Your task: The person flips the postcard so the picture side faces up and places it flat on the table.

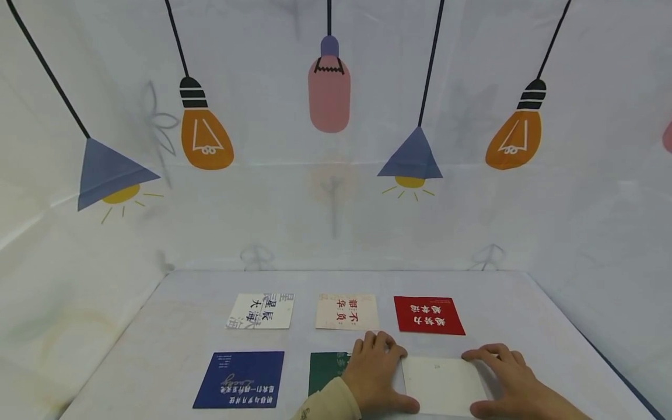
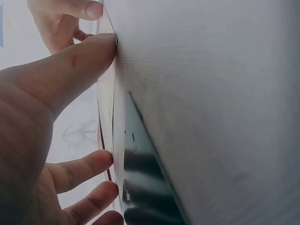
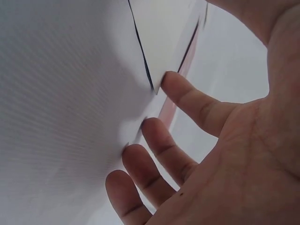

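Observation:
A blank cream-white square card (image 1: 445, 385) lies flat on the table between both hands, a tiny mark near its far edge. At its left side is my left hand (image 1: 374, 373), the thumb at the near left corner and the fingers spread toward the far one. My right hand (image 1: 511, 379) spans the right side; its index fingertip touches a corner of the card (image 3: 164, 28) in the right wrist view. Partly hidden behind the left hand is a dark green card (image 1: 322, 370), whose edge also shows in the left wrist view.
A blue card (image 1: 238, 379) with white writing lies at the near left. Along the back are a white card (image 1: 261, 311) with black characters, a cream card (image 1: 346, 311) with red characters and a red card (image 1: 429, 315). A lamp-printed white curtain (image 1: 273, 216) encloses the table.

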Motion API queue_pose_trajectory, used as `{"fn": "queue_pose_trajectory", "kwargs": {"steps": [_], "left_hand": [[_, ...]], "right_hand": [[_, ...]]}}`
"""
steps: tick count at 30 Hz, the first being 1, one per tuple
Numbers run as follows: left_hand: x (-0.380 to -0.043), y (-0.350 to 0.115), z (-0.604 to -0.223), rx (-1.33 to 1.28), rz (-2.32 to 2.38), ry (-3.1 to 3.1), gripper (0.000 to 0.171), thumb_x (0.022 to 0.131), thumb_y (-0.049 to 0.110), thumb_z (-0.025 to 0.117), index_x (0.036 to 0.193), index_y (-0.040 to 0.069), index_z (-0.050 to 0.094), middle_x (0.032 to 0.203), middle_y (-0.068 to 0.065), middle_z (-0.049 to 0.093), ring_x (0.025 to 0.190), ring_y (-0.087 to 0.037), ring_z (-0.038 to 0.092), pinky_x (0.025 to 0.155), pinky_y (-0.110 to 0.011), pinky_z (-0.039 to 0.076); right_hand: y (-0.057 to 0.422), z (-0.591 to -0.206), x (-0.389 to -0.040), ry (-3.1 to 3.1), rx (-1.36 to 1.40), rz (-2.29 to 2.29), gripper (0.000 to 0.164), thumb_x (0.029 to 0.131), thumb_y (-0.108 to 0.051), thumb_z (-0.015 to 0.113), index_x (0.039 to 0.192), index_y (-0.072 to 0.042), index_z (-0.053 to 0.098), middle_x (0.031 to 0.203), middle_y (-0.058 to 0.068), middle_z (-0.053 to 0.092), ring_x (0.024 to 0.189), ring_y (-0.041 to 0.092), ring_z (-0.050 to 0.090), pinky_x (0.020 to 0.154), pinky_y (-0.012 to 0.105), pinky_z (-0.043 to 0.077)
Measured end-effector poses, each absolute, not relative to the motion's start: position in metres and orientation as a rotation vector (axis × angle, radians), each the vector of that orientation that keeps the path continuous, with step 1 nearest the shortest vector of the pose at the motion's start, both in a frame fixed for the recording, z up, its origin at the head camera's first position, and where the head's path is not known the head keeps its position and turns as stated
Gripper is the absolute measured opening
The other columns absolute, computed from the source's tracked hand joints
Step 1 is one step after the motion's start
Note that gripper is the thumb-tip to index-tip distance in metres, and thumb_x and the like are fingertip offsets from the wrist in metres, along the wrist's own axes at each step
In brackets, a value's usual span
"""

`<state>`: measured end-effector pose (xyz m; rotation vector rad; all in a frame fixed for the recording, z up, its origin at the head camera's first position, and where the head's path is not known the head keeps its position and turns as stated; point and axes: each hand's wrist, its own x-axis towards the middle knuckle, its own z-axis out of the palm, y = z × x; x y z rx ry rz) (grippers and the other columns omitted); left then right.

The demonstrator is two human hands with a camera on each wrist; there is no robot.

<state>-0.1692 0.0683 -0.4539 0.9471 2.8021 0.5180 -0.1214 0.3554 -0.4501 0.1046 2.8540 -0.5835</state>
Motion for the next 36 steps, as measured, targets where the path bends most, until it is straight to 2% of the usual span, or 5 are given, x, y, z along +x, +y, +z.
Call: {"fn": "queue_pose_trajectory", "kwargs": {"steps": [16,21,26,32,36], "left_hand": [[-0.17,0.067,-0.45,0.923,0.546,2.843,0.081,0.074,0.065,0.08,0.142,0.033,0.052,0.129,0.008,0.053,0.112,-0.014,0.045,0.099,-0.042,0.045],[-0.171,0.066,-0.448,0.949,0.686,2.822,0.057,0.084,0.055,0.077,0.132,0.027,0.064,0.095,0.012,0.061,0.086,-0.006,0.052,0.079,-0.03,0.051],[-0.166,0.065,-0.448,0.821,0.957,2.624,0.045,0.088,0.043,0.077,0.129,0.026,0.066,0.06,0.013,0.051,0.051,-0.005,0.048,0.046,-0.022,0.04],[-0.165,0.067,-0.447,0.754,1.093,2.478,0.044,0.09,0.037,0.076,0.13,0.027,0.063,0.059,0.011,0.054,0.05,-0.008,0.051,0.05,-0.023,0.045],[-0.165,0.067,-0.444,0.766,1.156,2.437,0.038,0.091,0.033,0.076,0.127,0.024,0.066,0.057,0.013,0.056,0.051,-0.006,0.054,0.055,-0.021,0.046]], "right_hand": [[0.354,-0.448,-0.121,2.933,0.036,-0.612,0.104,0.045,-0.061,0.093,0.129,-0.018,0.049,0.129,0.015,0.049,0.109,0.037,0.043,0.089,0.074,0.042],[0.352,-0.448,-0.117,2.903,0.102,-0.702,0.107,0.044,-0.059,0.094,0.129,-0.016,0.046,0.126,0.013,0.049,0.108,0.034,0.043,0.087,0.068,0.048],[0.35,-0.447,-0.114,2.849,0.165,-0.78,0.109,0.044,-0.054,0.094,0.132,-0.018,0.041,0.129,0.013,0.046,0.111,0.033,0.042,0.086,0.064,0.051],[0.349,-0.445,-0.114,2.835,0.185,-0.8,0.108,0.047,-0.054,0.094,0.133,-0.018,0.04,0.13,0.014,0.044,0.112,0.034,0.042,0.085,0.062,0.052],[0.351,-0.44,-0.112,2.878,0.133,-0.838,0.094,0.059,-0.055,0.091,0.131,-0.016,0.044,0.133,0.015,0.043,0.114,0.036,0.042,0.084,0.058,0.055]]}}
